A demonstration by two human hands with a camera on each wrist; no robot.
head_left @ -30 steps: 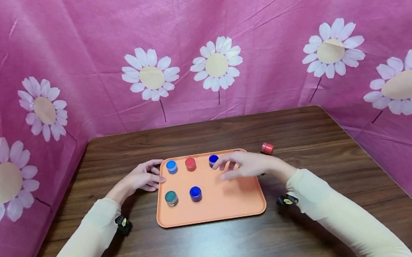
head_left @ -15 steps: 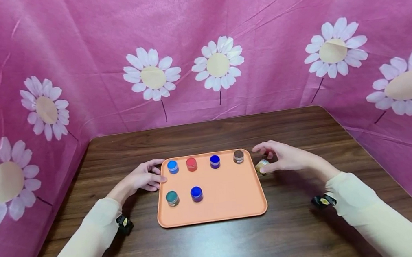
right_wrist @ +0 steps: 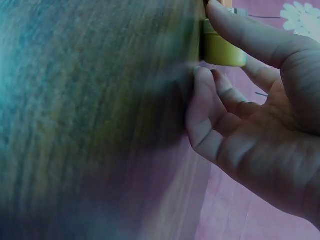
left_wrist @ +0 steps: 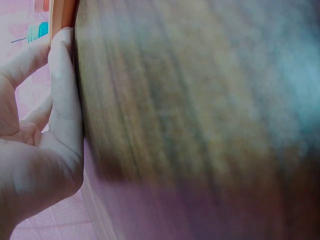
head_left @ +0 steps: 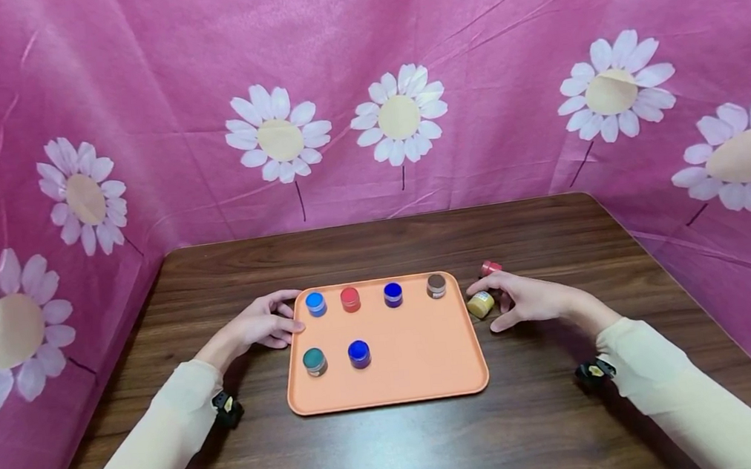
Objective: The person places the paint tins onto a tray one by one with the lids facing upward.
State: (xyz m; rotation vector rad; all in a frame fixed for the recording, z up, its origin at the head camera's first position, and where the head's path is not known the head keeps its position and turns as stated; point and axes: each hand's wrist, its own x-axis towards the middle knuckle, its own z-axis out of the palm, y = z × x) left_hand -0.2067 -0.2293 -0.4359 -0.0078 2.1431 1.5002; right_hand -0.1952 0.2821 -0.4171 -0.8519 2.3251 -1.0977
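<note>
My left hand (head_left: 259, 323) touches the left rim of the orange tray (head_left: 421, 372), thumb on the edge and fingers fairly straight. Just right of the tray, a yellow paint jar (head_left: 481, 304) lies tipped on its side on the table. My right hand (head_left: 532, 299) reaches around it, thumb and fingers spread on either side with a gap showing at the thumb. In the right wrist view the yellow jar (right_wrist: 225, 51) appears between thumb and curved fingers. A red paint jar (head_left: 489, 268) lies behind the right hand, partly hidden by it.
On the tray's back row stand light blue (head_left: 316, 304), red (head_left: 351, 299), dark blue (head_left: 393, 294) and brown (head_left: 437, 286) paint jars. Its front row has a green jar (head_left: 315, 361) and another dark blue jar (head_left: 359, 353). A pink flowered cloth (head_left: 331, 30) surrounds the wooden table (head_left: 381, 450).
My right hand has moved right from over the tray to beside the yellow jar, uncovering the brown jar. The left hand stays at the tray's rim.
</note>
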